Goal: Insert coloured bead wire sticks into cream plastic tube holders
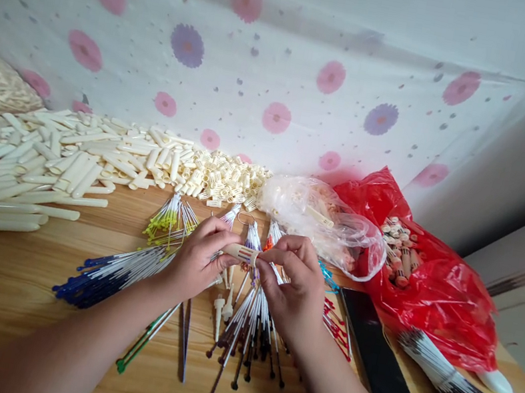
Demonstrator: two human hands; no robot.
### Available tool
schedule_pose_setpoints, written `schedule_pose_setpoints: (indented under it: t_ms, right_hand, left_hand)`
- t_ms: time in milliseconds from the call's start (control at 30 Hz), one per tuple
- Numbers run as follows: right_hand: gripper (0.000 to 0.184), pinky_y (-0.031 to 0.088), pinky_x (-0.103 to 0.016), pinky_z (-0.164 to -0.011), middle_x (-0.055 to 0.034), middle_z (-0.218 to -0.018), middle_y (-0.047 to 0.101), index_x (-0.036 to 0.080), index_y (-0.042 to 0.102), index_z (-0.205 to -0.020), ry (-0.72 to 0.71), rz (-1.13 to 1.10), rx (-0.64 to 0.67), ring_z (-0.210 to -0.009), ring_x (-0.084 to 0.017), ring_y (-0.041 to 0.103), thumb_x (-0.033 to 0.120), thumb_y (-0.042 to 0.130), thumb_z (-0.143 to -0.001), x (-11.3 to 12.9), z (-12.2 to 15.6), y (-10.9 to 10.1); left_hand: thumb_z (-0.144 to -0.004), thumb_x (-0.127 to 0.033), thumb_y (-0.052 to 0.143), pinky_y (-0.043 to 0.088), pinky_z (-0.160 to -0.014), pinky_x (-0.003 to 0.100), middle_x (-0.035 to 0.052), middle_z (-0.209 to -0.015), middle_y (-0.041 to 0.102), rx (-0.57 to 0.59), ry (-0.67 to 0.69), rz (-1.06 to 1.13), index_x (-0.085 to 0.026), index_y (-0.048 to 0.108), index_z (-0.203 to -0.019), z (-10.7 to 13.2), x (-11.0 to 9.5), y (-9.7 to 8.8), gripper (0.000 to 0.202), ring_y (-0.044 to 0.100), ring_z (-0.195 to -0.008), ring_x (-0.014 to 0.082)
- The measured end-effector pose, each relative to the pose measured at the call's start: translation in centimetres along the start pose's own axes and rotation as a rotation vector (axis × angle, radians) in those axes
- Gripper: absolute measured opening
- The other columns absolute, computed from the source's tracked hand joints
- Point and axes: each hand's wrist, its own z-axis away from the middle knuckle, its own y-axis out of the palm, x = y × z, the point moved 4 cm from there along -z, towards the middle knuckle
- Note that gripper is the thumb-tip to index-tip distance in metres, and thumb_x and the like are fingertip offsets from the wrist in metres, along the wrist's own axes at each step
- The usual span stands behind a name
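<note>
A cream multi-colour pen barrel (243,254) with slots near its right end is held level above the table. My left hand (198,256) is closed round its left part. The thumb and fingers of my right hand (294,287) pinch at the slotted right end; whether they also hold a small part is hidden. Below lie white refills with dark ends (255,320), blue-ended refills (112,271), green-ended refills (149,338) and red-ended refills (337,328). Between my wrists are small cream cone tips (218,314) and metal tweezers (185,339).
Cream tubes (70,162) are heaped at the left, with short slotted pieces (225,176) beside them. A clear bag (320,217), a red bag (441,302) of pen parts, a black flat strip (375,348) and a dark-ended refill bundle (457,387) lie right. A flowered sheet (282,85) hangs behind.
</note>
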Motion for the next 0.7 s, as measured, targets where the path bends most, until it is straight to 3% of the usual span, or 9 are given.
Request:
schedule_pose_setpoints:
  t_ms: [300,500,567,633,700]
  right_hand:
    - [0.01,0.044,-0.031,-0.072,-0.003,-0.08,0.053,0.02,0.064,-0.077,0.245,-0.189,-0.047,-0.078,-0.016,0.053,0.019,0.056,-0.083,-1.2,0.7,1.3]
    - [0.012,0.045,-0.032,-0.077,-0.0037,-0.087,0.055,0.021,0.068,-0.082,0.308,-0.357,0.004,-0.084,-0.016,0.055,0.022,0.056,-0.084,-1.6,1.2,1.8]
    - [0.011,0.045,-0.032,-0.079,-0.0035,-0.089,0.056,0.022,0.068,-0.082,0.298,-0.388,-0.056,-0.086,-0.016,0.055,0.023,0.057,-0.084,-2.6,0.7,0.6]
    - [0.011,0.046,-0.032,-0.079,-0.0035,-0.09,0.058,0.021,0.067,-0.082,0.293,-0.332,-0.196,-0.087,-0.016,0.057,0.025,0.057,-0.084,-4.7,0.0,-1.5]
    - [0.017,0.047,-0.032,-0.075,-0.0056,-0.093,0.062,0.019,0.065,-0.092,0.374,-0.1,-0.22,-0.083,-0.017,0.059,0.03,0.056,-0.084,-7.6,-0.5,-3.7]
  left_hand:
    - [-0.083,-0.027,0.058,0.046,-0.075,0.033,0.0057,-0.092,0.054,-0.091,0.023,-0.132,-0.021,0.065,-0.096,0.0,-0.3,-0.6,0.015,0.054,-0.088,0.02]
    - [-0.084,-0.027,0.058,0.046,-0.074,0.033,0.0059,-0.09,0.053,-0.096,0.008,-0.125,-0.02,0.064,-0.096,0.1,-0.2,-0.6,0.016,0.054,-0.087,0.0203]
    - [-0.084,-0.029,0.057,0.046,-0.075,0.033,0.0058,-0.091,0.054,-0.092,-0.017,-0.07,-0.019,0.063,-0.096,0.0,0.0,-0.5,0.016,0.054,-0.087,0.0204]
    - [-0.085,-0.031,0.055,0.046,-0.074,0.032,0.0054,-0.09,0.055,-0.089,-0.079,0.001,-0.018,0.06,-0.094,-0.1,0.6,-0.5,0.017,0.055,-0.086,0.02]
    - [-0.087,-0.033,0.052,0.046,-0.073,0.031,0.0051,-0.09,0.055,-0.09,-0.158,0.066,-0.018,0.057,-0.094,-0.2,1.2,-0.6,0.018,0.056,-0.085,0.0193]
